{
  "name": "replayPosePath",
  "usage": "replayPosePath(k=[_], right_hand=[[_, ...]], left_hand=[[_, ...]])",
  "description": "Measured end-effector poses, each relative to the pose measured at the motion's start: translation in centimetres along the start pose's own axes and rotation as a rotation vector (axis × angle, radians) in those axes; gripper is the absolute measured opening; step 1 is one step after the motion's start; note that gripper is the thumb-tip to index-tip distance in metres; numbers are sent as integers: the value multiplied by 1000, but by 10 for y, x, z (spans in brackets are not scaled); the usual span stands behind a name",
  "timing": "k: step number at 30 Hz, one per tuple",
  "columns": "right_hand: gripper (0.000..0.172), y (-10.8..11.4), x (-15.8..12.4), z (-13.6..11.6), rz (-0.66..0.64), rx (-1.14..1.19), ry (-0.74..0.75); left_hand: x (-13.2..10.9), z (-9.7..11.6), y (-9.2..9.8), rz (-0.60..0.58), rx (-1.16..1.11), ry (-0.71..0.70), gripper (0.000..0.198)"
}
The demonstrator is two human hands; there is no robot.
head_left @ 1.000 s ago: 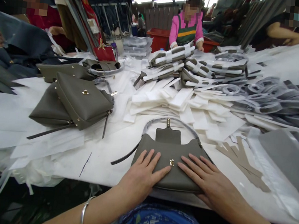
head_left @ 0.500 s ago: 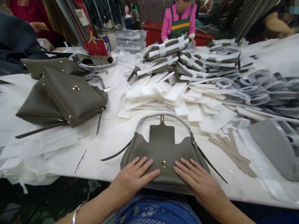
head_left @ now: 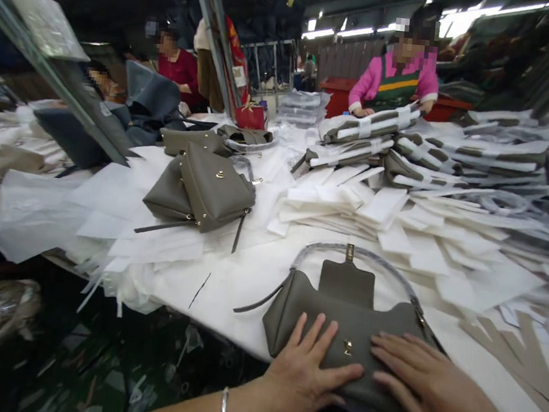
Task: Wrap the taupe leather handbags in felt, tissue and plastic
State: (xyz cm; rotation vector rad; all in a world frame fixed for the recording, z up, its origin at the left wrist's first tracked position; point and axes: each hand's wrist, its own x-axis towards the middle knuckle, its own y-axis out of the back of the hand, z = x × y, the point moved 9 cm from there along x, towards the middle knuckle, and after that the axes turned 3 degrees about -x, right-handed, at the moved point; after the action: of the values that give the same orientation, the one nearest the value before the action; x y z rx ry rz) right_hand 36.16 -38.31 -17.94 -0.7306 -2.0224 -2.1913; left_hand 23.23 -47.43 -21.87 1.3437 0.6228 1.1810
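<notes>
One left hand: palm down on the bag's front, fingers stretched out and spread, thumb reaching wide to just below the clasp; pressed on the surface, gripping nothing.
Right hand: also laid flat on the front, on the other side of the clasp, fingers straight and nearly together, thumb apart below; closed around nothing.
Handbag: grey-green, lying at the near edge of the white table, under both hands; lower part partly hidden by them.
Clasp: gold, between the hands.
Flap: turned back away from the person, gold fitting at its far end.
Handle: arched beyond the flap, wrapped in clear film.
Strap: dark, trailing left onto the tabletop.
Ink mark: short dark line, left of the bag.
Upper bag: similar colour, leaning over a lower bag, farther left.
White sheets: loose heap beyond the handle.
Wrapped bags: piled behind the sheets.
Brown strips: fanned out, right side.
Co-worker: pink sleeves, striped apron, across the table.
Bracelet: silver, left wrist.
</notes>
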Motion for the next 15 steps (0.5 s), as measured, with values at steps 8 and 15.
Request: replayPosePath(k=[8,15], right_hand=[[31,-60,235,35,-176,59,-1],[35,-132,349,32,-218,-80,100]], left_hand=[[-6,-2,0,206,142,-33,65],[5,-11,-61,298,200,42,64]])
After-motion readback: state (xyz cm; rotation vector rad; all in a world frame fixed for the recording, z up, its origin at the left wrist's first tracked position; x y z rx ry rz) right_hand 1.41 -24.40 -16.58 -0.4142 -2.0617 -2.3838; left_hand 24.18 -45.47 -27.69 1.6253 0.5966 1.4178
